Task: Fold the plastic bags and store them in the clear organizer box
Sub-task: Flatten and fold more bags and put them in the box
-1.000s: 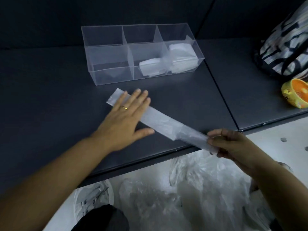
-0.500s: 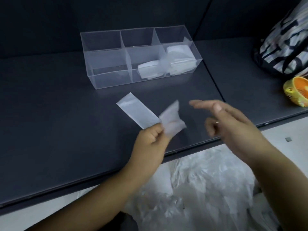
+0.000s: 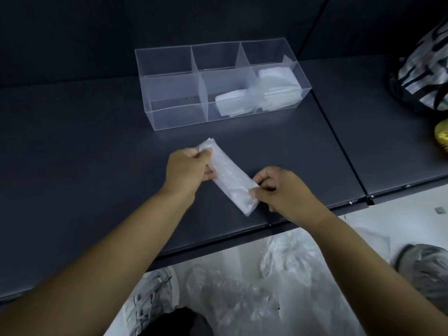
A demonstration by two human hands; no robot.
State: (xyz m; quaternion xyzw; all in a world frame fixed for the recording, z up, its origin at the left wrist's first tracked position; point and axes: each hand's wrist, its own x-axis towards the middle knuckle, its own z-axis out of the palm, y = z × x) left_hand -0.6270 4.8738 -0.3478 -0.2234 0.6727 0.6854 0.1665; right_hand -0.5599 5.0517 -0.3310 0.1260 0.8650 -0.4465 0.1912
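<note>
A white plastic bag folded into a short thick strip (image 3: 229, 181) lies diagonally on the dark table (image 3: 84, 154). My left hand (image 3: 191, 169) pinches its far upper end. My right hand (image 3: 278, 190) pinches its near lower end. Behind them stands the clear organizer box (image 3: 169, 112) with three compartments. Folded white bags (image 3: 276, 88) lie in its right compartment, and another folded bag (image 3: 230, 105) sits in the middle one. The left compartment holds nothing.
A patterned black-and-white bag (image 3: 421, 76) and a yellow-orange object (image 3: 442, 132) sit at the table's right edge. Loose crumpled plastic bags (image 3: 242, 287) lie on the floor below the table's front edge, beside my grey shoes (image 3: 148, 299).
The long strip has been folded over onto itself into a shorter, thicker strip. My left hand moved up to its far end and my right hand took hold of its near end.
</note>
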